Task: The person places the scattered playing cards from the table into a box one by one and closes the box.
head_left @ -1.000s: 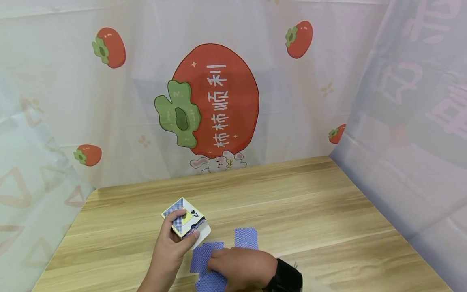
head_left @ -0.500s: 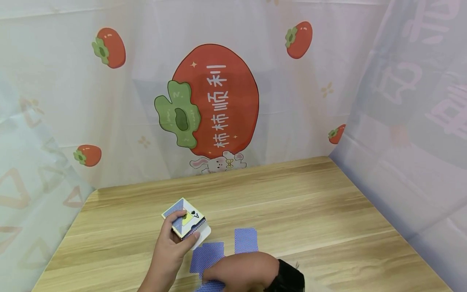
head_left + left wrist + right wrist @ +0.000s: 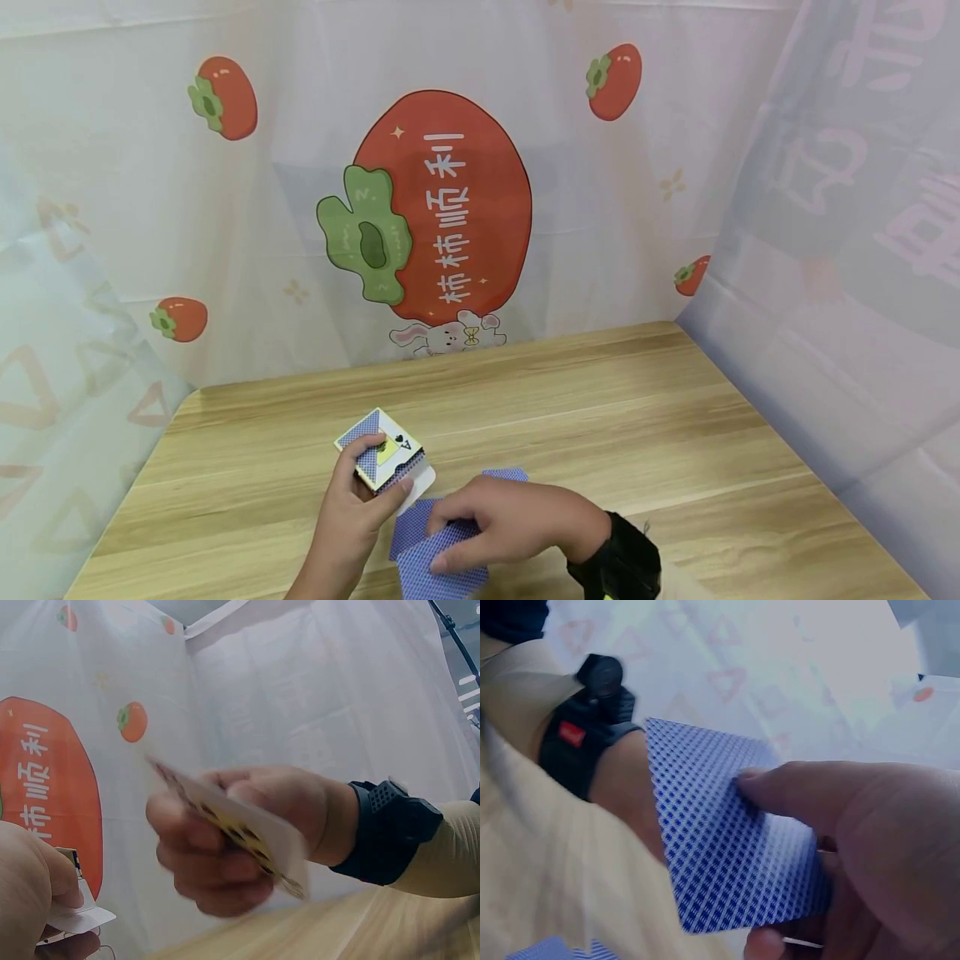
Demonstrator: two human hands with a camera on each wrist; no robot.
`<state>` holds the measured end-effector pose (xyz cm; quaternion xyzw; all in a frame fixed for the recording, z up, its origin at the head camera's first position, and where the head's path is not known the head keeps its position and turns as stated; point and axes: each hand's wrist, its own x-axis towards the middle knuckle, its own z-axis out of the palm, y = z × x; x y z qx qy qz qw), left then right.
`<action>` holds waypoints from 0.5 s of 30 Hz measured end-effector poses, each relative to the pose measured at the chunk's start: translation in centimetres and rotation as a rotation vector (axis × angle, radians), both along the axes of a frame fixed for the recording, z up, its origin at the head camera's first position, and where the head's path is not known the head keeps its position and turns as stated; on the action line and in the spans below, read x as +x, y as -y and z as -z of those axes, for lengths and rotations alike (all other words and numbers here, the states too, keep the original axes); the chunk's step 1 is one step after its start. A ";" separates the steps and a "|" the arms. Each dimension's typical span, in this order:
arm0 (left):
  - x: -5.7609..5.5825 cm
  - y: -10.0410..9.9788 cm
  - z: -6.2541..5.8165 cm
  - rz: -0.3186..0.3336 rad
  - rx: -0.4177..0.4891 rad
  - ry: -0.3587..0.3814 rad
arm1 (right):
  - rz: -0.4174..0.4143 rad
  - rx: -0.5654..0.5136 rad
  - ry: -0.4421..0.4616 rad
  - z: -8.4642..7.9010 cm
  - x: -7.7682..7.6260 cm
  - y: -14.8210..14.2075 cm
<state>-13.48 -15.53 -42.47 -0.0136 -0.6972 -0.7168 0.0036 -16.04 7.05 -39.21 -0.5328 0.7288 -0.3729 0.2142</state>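
Observation:
My left hand [image 3: 341, 508] holds a card box [image 3: 392, 444] printed with an ace of spades. The box is tilted, its white flap [image 3: 82, 919] hanging open toward me, with a patterned edge showing in the mouth. My right hand [image 3: 525, 521] pinches a blue-backed playing card [image 3: 720, 840], thumb on the patterned back and fingers beneath. Whether more than one card is stacked there is unclear. The left wrist view catches the yellow-and-dark face [image 3: 244, 840], blurred. Under and beside that hand, blue-backed cards [image 3: 407, 533] lie on the table, partly covered.
Beyond the right hand another card [image 3: 506, 475] lies face down, mostly hidden. The wood-grain table [image 3: 637, 417] runs back to a white cloth [image 3: 292, 167] with persimmon prints. Cloth also hangs at both sides.
My right hand has come up from the table's near edge and now shows a pinched card above the others. The left hand and the box have stayed almost still.

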 end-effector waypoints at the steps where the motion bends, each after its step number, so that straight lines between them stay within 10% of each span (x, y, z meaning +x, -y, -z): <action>1: 0.0 0.0 0.0 0.000 0.002 0.001 | 0.032 -0.031 0.040 -0.2 -0.1 -0.2; 15: 0.2 -0.2 0.1 0.046 0.042 -0.022 | 0.519 -0.268 0.459 -1.2 -1.1 -0.8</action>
